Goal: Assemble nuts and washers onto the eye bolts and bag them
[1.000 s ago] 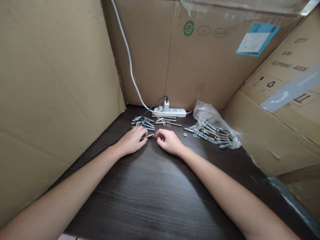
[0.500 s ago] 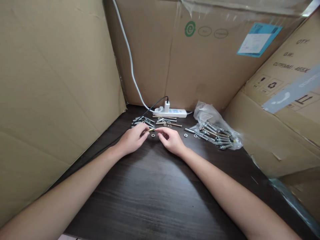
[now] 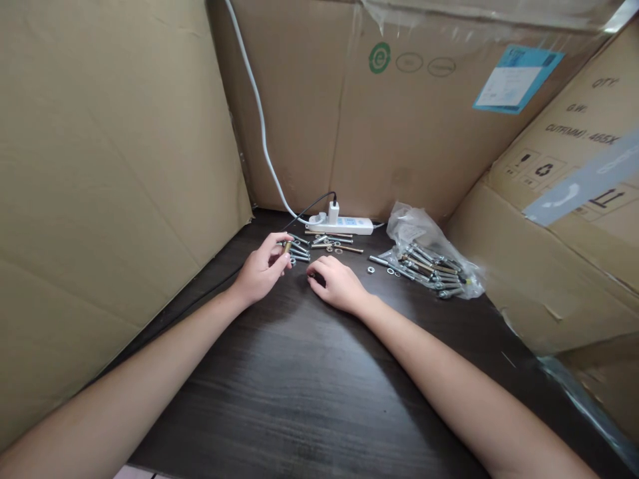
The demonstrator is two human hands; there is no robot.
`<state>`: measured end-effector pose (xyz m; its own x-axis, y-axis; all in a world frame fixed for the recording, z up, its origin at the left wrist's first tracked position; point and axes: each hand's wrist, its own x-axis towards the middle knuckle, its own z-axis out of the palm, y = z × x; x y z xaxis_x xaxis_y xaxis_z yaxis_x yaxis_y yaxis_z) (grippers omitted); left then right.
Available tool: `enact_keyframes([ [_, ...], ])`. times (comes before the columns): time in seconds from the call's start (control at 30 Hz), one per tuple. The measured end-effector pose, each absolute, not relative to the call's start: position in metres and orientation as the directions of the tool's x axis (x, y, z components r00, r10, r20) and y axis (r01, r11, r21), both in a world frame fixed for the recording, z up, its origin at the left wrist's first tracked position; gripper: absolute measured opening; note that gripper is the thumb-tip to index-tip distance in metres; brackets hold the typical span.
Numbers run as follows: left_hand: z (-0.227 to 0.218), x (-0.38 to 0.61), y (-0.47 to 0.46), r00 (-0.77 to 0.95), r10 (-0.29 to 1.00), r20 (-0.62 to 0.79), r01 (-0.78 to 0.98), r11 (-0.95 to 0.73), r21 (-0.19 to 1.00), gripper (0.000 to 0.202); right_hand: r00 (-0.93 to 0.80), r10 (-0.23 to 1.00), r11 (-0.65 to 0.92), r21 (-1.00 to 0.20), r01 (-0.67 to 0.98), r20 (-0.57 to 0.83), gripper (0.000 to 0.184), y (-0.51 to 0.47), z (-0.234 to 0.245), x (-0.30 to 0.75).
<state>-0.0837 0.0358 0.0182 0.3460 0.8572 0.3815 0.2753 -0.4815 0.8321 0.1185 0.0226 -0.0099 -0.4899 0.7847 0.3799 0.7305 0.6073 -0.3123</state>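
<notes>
Dark wood-grain tabletop (image 3: 299, 399) stretches between the forearms (image 3: 174, 339) toward the frame's bottom, cardboard walls (image 3: 114, 166) bounding left, back and right. Near centre, the left hand (image 3: 259, 269) pinches a brass-coloured bolt (image 3: 287, 247); the right hand (image 3: 335, 283) curls its fingers, grip unclear.

1 gold-toned metal piece (image 3: 288, 247) tilts in the left hand (image 3: 258, 271).

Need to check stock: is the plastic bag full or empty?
Partly filled: the bag has bolts showing in its near part, while its far end is slack, crumpled plastic.
</notes>
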Motion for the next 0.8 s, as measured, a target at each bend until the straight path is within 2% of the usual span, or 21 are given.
enact_keyframes([
  [0.2, 0.016, -0.078, 0.037, 0.324, 0.899, 0.295, 0.127, -0.350, 0.928, 0.022, -0.477, 0.757, 0.642, -0.374, 0.669, 0.447, 0.018, 0.018, -0.008, 0.118],
  [0.3, 0.013, -0.072, 0.032, 0.424, 0.887, 0.185, 0.113, -0.254, 0.961, 0.022, -0.435, 0.753, 0.642, -0.406, 0.650, 0.494, 0.019, 0.019, -0.010, 0.120],
  [0.4, 0.011, -0.064, 0.021, 0.578, 0.815, 0.046, 0.114, -0.136, 0.984, 0.022, -0.354, 0.774, 0.609, -0.463, 0.643, 0.526, 0.019, 0.023, -0.014, 0.122],
  [0.5, 0.010, -0.058, 0.011, 0.643, 0.764, -0.051, 0.153, -0.063, 0.986, 0.023, -0.317, 0.790, 0.587, -0.500, 0.636, 0.524, 0.018, 0.027, -0.016, 0.123],
  [0.8, 0.014, -0.056, 0.008, 0.590, 0.801, -0.102, 0.173, -0.001, 0.985, 0.017, -0.335, 0.798, 0.584, -0.508, 0.633, 0.501, 0.018, 0.028, -0.017, 0.123],
])
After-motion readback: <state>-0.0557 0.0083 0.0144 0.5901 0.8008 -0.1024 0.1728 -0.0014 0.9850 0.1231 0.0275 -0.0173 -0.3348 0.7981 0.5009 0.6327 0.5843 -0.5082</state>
